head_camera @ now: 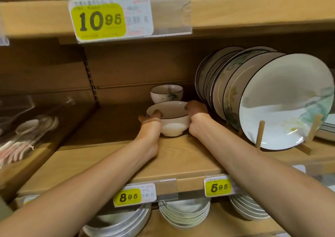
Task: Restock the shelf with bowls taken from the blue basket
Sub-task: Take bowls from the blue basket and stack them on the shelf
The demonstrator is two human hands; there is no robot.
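Note:
A white bowl with a thin dark rim [172,122] stands on the wooden shelf [126,157], deep in the middle. My left hand [151,123] grips its left side, thumb over the rim. My right hand [197,117] grips its right side, thumb on the rim. Just behind it sits a second, smaller bowl with a dark rim and a green motif [166,93]. The blue basket is out of view.
Several large plates [272,98] lean upright in a wooden rack right of the bowls, close to my right hand. Packed spoons [27,133] lie at the left. Stacked dishes [184,213] fill the shelf below. The upper shelf [253,13] hangs low overhead.

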